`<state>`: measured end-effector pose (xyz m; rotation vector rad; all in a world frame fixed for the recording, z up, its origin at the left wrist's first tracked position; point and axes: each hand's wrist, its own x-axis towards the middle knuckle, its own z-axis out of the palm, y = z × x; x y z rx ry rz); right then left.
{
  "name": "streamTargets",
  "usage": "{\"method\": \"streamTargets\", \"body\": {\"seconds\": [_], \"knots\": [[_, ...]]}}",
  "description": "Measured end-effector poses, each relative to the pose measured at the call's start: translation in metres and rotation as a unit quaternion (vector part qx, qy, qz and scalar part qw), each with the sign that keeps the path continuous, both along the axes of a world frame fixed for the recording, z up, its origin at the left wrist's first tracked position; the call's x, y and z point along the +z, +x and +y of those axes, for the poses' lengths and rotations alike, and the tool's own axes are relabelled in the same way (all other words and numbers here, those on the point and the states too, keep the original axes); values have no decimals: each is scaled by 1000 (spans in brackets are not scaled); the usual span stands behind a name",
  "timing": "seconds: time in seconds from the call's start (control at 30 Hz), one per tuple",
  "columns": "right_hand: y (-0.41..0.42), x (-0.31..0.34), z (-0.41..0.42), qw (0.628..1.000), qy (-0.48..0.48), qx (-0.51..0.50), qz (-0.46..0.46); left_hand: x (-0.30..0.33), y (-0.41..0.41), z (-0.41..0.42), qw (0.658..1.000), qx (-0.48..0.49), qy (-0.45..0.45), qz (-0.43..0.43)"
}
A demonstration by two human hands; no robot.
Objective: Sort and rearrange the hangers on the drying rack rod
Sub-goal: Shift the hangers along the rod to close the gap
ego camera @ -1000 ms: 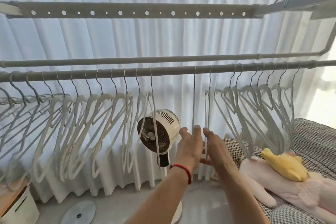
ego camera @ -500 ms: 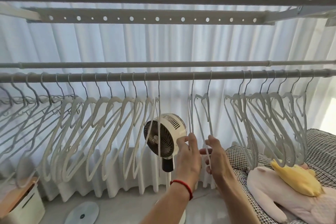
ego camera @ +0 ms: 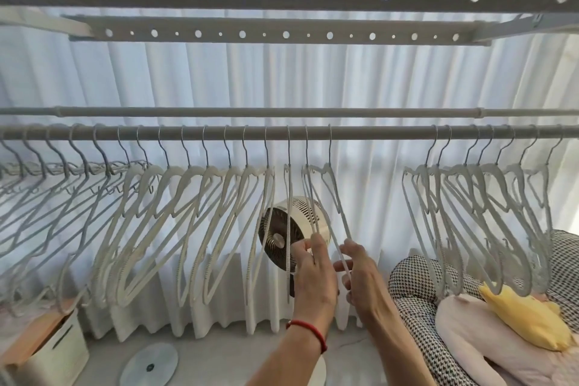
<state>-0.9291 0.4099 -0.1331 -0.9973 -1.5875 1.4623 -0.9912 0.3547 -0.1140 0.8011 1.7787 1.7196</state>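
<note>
White curtains (ego camera: pixel 360 81) hang behind. Each hand's grip, left hand (ego camera: pixel 313 276) and right hand (ego camera: pixel 360 279), pinches a hanger (ego camera: pixel 336 210) above. A tug could unhook it from the rod (ego camera: pixel 376 131).

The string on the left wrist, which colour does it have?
Red. The string circles the left wrist below the left hand, plain in the head view.

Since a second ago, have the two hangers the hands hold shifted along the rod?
Yes. The two hangers slid left along the rod, closing on the left bunch and widening the gap to the right bunch.
</note>
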Motion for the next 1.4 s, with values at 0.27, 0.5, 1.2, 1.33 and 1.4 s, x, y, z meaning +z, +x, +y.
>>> {"method": "streamTargets", "body": {"seconds": [0.27,0.5,1.2,1.33,1.4], "knots": [[-2,-7,4,1000,-16,-4,2,-8,-6,4,1000,15,3,-16],[-2,-4,1,1000,-13,4,12,-7,-12,5,1000,0,2,-23],[3,-5,0,1000,-18,11,-2,-16,-20,7,1000,5,-21,-3],[4,-2,0,1000,-17,16,-6,-16,-23,7,1000,9,-29,6],[5,-1,1,1000,-17,17,-6,-15,-24,7,999,8,-32,14]]}}
